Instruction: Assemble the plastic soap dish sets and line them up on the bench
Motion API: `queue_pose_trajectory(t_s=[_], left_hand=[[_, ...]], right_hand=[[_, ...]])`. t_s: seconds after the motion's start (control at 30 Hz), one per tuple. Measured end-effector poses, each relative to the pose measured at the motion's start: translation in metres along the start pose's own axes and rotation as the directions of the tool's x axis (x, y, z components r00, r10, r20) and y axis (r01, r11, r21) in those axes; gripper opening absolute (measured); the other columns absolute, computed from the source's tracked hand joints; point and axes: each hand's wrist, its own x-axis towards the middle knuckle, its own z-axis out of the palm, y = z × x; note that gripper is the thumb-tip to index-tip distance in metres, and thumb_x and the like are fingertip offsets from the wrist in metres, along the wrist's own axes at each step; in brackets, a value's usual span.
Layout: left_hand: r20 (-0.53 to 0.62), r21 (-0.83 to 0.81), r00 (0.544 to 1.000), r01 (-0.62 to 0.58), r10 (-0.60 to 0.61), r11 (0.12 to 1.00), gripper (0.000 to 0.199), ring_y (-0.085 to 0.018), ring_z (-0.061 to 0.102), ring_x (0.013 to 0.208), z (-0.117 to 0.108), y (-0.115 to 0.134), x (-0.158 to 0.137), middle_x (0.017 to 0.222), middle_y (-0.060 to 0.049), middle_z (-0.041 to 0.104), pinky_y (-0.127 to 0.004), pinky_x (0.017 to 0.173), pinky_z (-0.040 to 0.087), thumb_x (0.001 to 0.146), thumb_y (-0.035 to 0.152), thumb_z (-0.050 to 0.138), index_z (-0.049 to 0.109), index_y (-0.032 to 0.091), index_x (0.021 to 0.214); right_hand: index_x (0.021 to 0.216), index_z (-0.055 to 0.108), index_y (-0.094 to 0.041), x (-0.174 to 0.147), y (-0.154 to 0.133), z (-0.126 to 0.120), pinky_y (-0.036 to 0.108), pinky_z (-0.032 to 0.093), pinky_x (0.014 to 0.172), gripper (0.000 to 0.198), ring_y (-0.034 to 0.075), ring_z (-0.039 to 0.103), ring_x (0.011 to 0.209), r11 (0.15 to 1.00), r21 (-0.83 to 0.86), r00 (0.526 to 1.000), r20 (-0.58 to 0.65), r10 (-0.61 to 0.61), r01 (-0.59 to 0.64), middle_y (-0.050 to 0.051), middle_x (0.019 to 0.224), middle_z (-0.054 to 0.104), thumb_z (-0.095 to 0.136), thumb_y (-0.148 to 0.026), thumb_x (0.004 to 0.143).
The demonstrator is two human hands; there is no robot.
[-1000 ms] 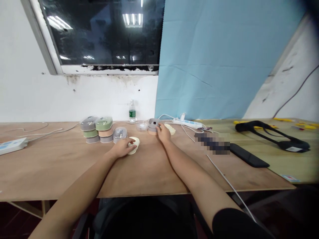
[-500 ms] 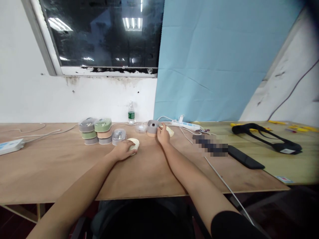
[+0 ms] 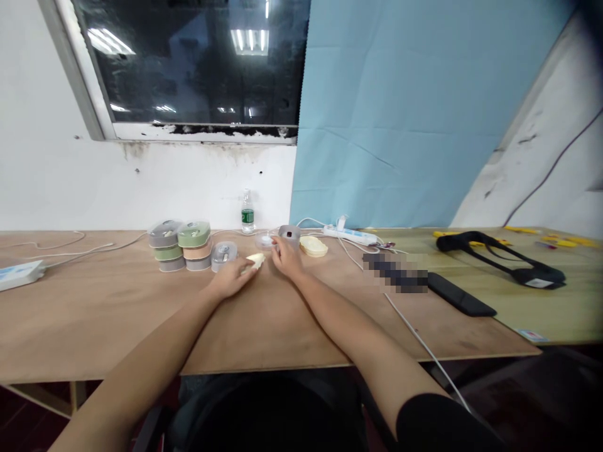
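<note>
My left hand [image 3: 230, 278] grips a small cream-coloured shallow dish or lid [image 3: 257, 259], tilted up off the table; its exact kind is hard to make out. To its right, my right hand [image 3: 287, 258] reaches forward with fingers a little apart and nothing visible in them. It partly covers a round grey container [image 3: 289, 233]. Just beyond its fingertips lies a clear round lid [image 3: 264, 240]. A second cream-coloured piece [image 3: 313, 246] rests to the right of that container. Left of my left hand stands a grey container with a clear lid [image 3: 224, 254].
Two stacks of round containers, one grey-topped [image 3: 164, 235] and one green-topped [image 3: 194, 235], stand at the left. A water bottle [image 3: 247, 216] is by the wall. A power strip [image 3: 349, 236], cables, a black phone [image 3: 460, 294] and a black headset-like frame [image 3: 499, 257] lie right.
My right hand has moved left from the container's right side to its front. My left hand has tilted the cream-coloured piece up. The other cream-coloured piece is now uncovered.
</note>
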Motion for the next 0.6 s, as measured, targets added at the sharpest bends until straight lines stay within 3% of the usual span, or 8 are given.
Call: queue_pose_trajectory(t_s=[0.07, 0.17, 0.33, 0.4, 0.5, 0.57, 0.6], left_hand=[[-0.169, -0.126, 0.982, 0.064, -0.085, 0.990, 0.047, -0.023, 0.061, 0.096, -0.005, -0.001, 0.002, 0.104, -0.008, 0.068, -0.034, 0.087, 0.046, 0.093, 0.052, 0.035, 0.064, 0.017, 0.105], [-0.337, -0.300, 0.913, 0.127, -0.230, 0.945, 0.057, -0.021, 0.061, 0.079, -0.007, -0.006, 0.004, 0.081, -0.007, 0.066, -0.032, 0.073, 0.048, 0.092, 0.059, 0.027, 0.062, 0.014, 0.082], [-0.418, -0.488, 0.832, 0.133, -0.365, 0.863, 0.068, -0.021, 0.060, 0.071, -0.007, -0.013, 0.009, 0.071, -0.008, 0.063, -0.032, 0.063, 0.049, 0.085, 0.072, 0.028, 0.060, 0.014, 0.072], [-0.423, -0.562, 0.786, 0.163, -0.451, 0.811, 0.071, -0.023, 0.062, 0.073, -0.009, -0.015, 0.012, 0.071, -0.009, 0.065, -0.033, 0.063, 0.051, 0.084, 0.074, 0.028, 0.064, 0.014, 0.077], [-0.330, -0.732, 0.719, 0.215, -0.612, 0.647, 0.072, -0.024, 0.065, 0.073, -0.011, -0.016, 0.015, 0.074, -0.009, 0.067, -0.034, 0.058, 0.054, 0.085, 0.073, 0.026, 0.065, 0.013, 0.095], [-0.228, -0.804, 0.711, 0.248, -0.665, 0.541, 0.070, -0.023, 0.066, 0.069, -0.012, -0.015, 0.017, 0.079, -0.010, 0.069, -0.034, 0.054, 0.054, 0.086, 0.071, 0.029, 0.062, 0.013, 0.106], [-0.190, -0.810, 0.729, 0.262, -0.657, 0.525, 0.068, -0.022, 0.066, 0.068, -0.012, -0.015, 0.017, 0.082, -0.010, 0.069, -0.033, 0.053, 0.054, 0.087, 0.070, 0.030, 0.060, 0.013, 0.110]], right_hand=[[0.130, 0.048, -0.020, -0.001, -0.010, 0.005, 0.037, 0.044, 0.097, 0.044, 0.021, 0.054, 0.114, 0.997, 0.010, 0.995, 0.053, -0.078, 0.078, 0.008, 0.120, 0.060, 0.040, -0.016, 0.087], [0.128, 0.051, -0.021, -0.001, -0.018, 0.008, 0.038, 0.044, 0.098, 0.042, 0.021, 0.052, 0.116, 0.985, 0.027, 0.980, 0.101, -0.169, 0.168, 0.008, 0.124, 0.058, 0.041, -0.017, 0.086], [0.119, 0.058, -0.022, -0.001, -0.016, 0.005, 0.036, 0.046, 0.096, 0.033, 0.020, 0.054, 0.111, 0.979, 0.027, 0.970, 0.129, -0.205, 0.204, 0.008, 0.117, 0.061, 0.041, -0.025, 0.092], [0.121, 0.057, -0.022, -0.001, -0.014, 0.003, 0.035, 0.046, 0.097, 0.035, 0.019, 0.054, 0.113, 0.976, 0.005, 0.967, 0.139, -0.215, 0.217, 0.007, 0.121, 0.060, 0.038, -0.021, 0.091], [0.125, 0.055, -0.022, 0.000, -0.012, 0.001, 0.032, 0.044, 0.099, 0.041, 0.018, 0.053, 0.117, 0.969, -0.009, 0.956, 0.164, -0.243, 0.248, 0.005, 0.128, 0.057, 0.035, -0.013, 0.090], [0.122, 0.057, -0.024, 0.000, -0.012, 0.002, 0.030, 0.044, 0.099, 0.040, 0.018, 0.054, 0.115, 0.972, -0.009, 0.954, 0.193, -0.230, 0.236, 0.003, 0.127, 0.057, 0.036, -0.014, 0.091], [0.119, 0.060, -0.025, 0.000, -0.012, 0.002, 0.030, 0.044, 0.099, 0.037, 0.018, 0.055, 0.114, 0.977, -0.012, 0.955, 0.212, -0.207, 0.214, 0.002, 0.125, 0.058, 0.038, -0.016, 0.091]])
